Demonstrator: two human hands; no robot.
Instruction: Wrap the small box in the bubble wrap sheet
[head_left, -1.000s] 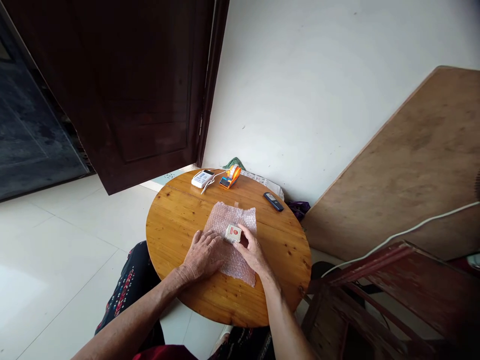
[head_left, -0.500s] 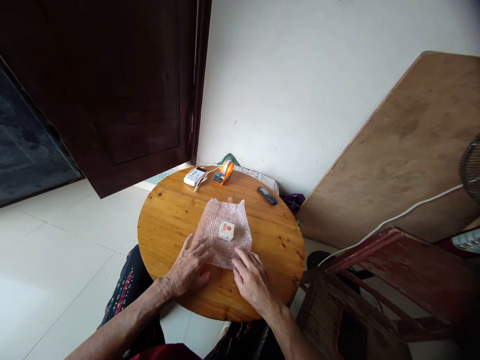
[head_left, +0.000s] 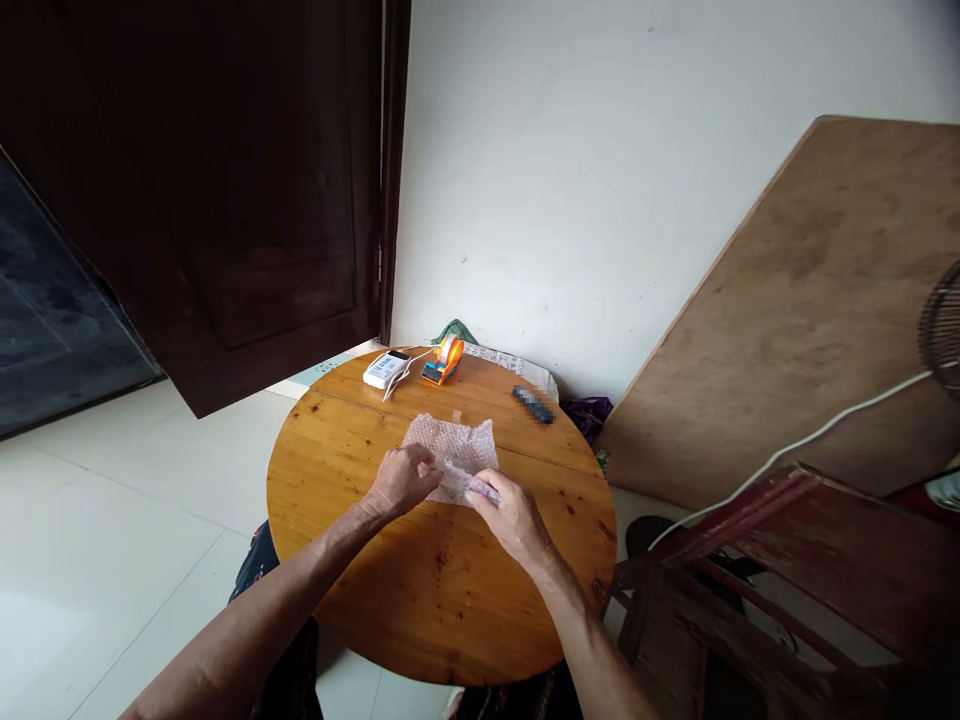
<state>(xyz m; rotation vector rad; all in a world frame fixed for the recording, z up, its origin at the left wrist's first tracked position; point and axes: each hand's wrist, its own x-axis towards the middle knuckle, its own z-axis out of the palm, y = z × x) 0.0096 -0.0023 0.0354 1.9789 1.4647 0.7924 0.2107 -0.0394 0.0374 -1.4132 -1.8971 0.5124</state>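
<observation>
A sheet of bubble wrap (head_left: 454,448) lies on the round wooden table (head_left: 420,590), its near edge folded up and over. My left hand (head_left: 403,480) pinches that folded edge at its left end. My right hand (head_left: 507,508) grips it at the right end. The small white box with a red mark that lay on the wrap is hidden under the fold.
At the table's far edge are a white device with a cord (head_left: 385,368), an orange tape dispenser (head_left: 441,361) and a dark blurred handset (head_left: 532,404). A brown board (head_left: 817,300) leans on the wall at right. A reddish wooden frame (head_left: 795,570) stands close by. A dark door (head_left: 225,190) is at left.
Both hands took the near edge of the bubble wrap and folded it away from me over the small box, which is now covered. The camera view also shifted slightly.
</observation>
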